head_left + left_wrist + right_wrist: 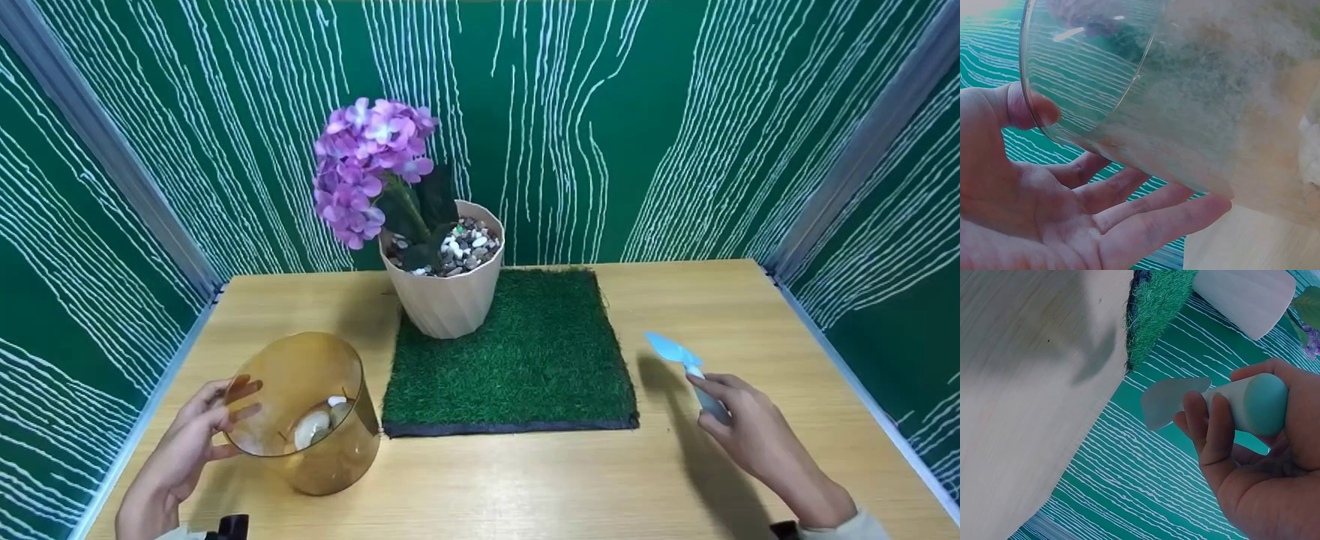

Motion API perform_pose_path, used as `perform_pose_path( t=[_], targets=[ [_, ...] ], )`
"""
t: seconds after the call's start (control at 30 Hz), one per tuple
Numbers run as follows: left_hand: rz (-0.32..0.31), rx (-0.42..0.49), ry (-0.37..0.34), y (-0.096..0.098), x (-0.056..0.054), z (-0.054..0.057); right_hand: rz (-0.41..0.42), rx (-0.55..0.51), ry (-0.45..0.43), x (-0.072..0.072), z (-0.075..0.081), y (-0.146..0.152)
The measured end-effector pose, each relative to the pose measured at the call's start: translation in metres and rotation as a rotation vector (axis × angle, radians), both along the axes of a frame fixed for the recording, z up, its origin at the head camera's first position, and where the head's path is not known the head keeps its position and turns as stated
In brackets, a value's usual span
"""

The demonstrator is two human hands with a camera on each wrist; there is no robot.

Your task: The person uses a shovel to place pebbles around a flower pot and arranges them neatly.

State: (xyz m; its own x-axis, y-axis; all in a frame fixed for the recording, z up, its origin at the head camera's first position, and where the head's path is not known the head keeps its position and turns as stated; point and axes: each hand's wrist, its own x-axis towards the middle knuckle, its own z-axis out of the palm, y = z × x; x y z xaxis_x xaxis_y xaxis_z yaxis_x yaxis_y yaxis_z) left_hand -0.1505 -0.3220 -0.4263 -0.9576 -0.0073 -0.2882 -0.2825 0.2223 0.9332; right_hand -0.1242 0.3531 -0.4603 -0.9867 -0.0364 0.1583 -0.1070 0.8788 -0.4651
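Observation:
My left hand (187,431) is at the left side of a see-through amber container (337,457), thumb at its rim and fingers spread along its wall. The container leans to the left on the table. Inside, near its bottom, lie a few pale stones (311,430). In the left wrist view the thumb (1027,107) overlaps the rim, and the fingers (1168,219) stretch under the clear wall. My right hand (757,427) grips the pale handle of a small light-blue trowel (671,348), held above the table with its blade pointing away from me.
A cream pot (450,304) of mixed pebbles (472,247) holds a purple artificial flower (371,161). It stands on the back left part of a green grass mat (517,382). Green walls with white lines (555,135) enclose the wooden table (510,484) at the back and sides.

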Motion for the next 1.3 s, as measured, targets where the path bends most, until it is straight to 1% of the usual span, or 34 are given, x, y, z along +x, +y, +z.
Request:
perform_pose_path(
  t=[0.2, 0.37, 0.53, 0.67, 0.73, 0.9, 0.97, 1.07, 1.3],
  targets=[
    [-0.02, -0.032, -0.016, 0.0, -0.001, 0.002, -0.013, -0.001, -0.049, -0.001, 0.0, 0.0],
    [-0.044, -0.024, -0.029, -0.004, 0.0, 0.002, -0.005, -0.008, -0.067, -0.001, 0.001, -0.001],
    [-0.077, 0.008, -0.049, -0.008, 0.001, 0.002, 0.007, -0.012, -0.053, 0.0, 0.002, -0.001],
    [-0.112, 0.02, -0.04, -0.009, 0.002, 0.001, 0.013, -0.014, -0.04, 0.002, 0.002, -0.002],
    [-0.147, 0.034, -0.026, -0.01, 0.003, 0.0, 0.012, -0.012, -0.037, 0.002, 0.001, -0.002],
    [-0.27, 0.081, 0.028, -0.013, 0.005, -0.005, 0.023, -0.007, 0.001, 0.004, -0.001, -0.003],
    [-0.301, 0.088, 0.043, -0.014, 0.005, -0.007, 0.029, -0.008, 0.014, 0.004, -0.001, -0.003],
    [-0.333, 0.097, 0.049, -0.016, 0.005, -0.008, 0.03, -0.013, 0.006, 0.005, -0.001, -0.003],
    [-0.459, 0.165, 0.066, -0.022, 0.002, -0.01, 0.029, -0.013, -0.019, 0.006, 0.001, -0.002]
  ],
)
